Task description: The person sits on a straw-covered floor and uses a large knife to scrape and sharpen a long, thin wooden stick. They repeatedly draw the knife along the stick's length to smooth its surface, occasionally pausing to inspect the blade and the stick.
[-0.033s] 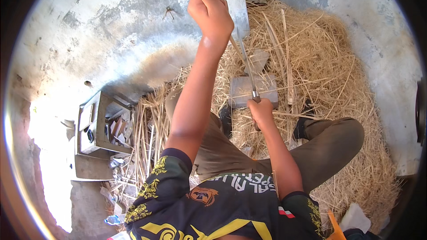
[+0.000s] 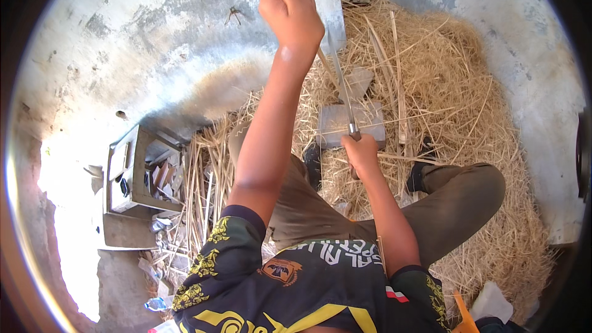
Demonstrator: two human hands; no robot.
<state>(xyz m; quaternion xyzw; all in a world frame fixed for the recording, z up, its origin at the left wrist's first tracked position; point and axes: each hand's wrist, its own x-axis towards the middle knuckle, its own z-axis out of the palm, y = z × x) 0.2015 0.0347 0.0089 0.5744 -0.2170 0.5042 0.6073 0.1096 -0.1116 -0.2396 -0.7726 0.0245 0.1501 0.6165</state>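
My left hand (image 2: 290, 9) is raised at the far top of the head view, fingers closed round a thin bamboo strip (image 2: 328, 69). The strip shows below my wrist and slants toward the blade; my hand and forearm hide its upper part. Gripped in my right hand (image 2: 364, 153) is a long knife (image 2: 346, 100), its brown handle in my fist and its blade pointing away from me. The blade lies above a grey block (image 2: 373, 124), close beside the strip. I cannot tell whether blade and strip touch.
A heap of pale shavings (image 2: 456, 92) covers the floor ahead and to the right, with longer strips (image 2: 398, 74) lying on it. At left stand a wooden stool-like frame (image 2: 139, 172) holding scraps and a bundle of sticks (image 2: 200, 185). A weathered wall (image 2: 166, 31) rises ahead.
My left hand has moved slightly farther up and away, and the strip's tip above my thumb has left the view. My right hand and the knife have hardly moved.
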